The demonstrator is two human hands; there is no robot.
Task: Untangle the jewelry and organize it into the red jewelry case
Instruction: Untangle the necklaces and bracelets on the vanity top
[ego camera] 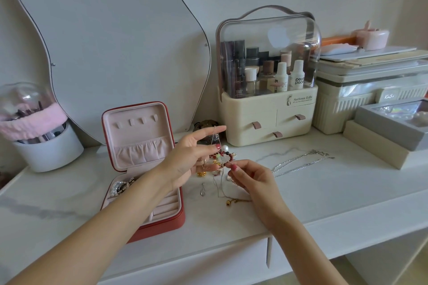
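Left hand (188, 157) raised above the tabletop (301, 194), palm turned right, index finger extended toward the cosmetics organizer (268, 109), a thin silver chain (213, 136) draped over it. Thumb and lower fingers are curled around the jewelry tangle (218, 161) — dark red and black beads, a green bead, gold bits, one large white pearl on top. Right hand (249, 179) sits lower and right of it, thumb and index pinched tight on a red bead at the tangle's right edge; other fingers loosely curled. Both forearms come in from the bottom edge, bare.

Thin chain strands hang from the tangle down to the tabletop, ending near a small gold piece (231, 201). A silver pendant (203, 190) lies just left of those strands. Two silver necklaces (301, 162) are laid out to the right, well apart from the hands.

Red jewelry case (143, 169) is open, left of the hands — red leather-look shell, pale pink velvety lining, lid upright with four hooks and a gathered pocket. Pearl pieces (119, 187) lie in its rear-left compartment; ring rolls at front partly hidden by the left forearm.

Tabletop is white, faint marble veining.
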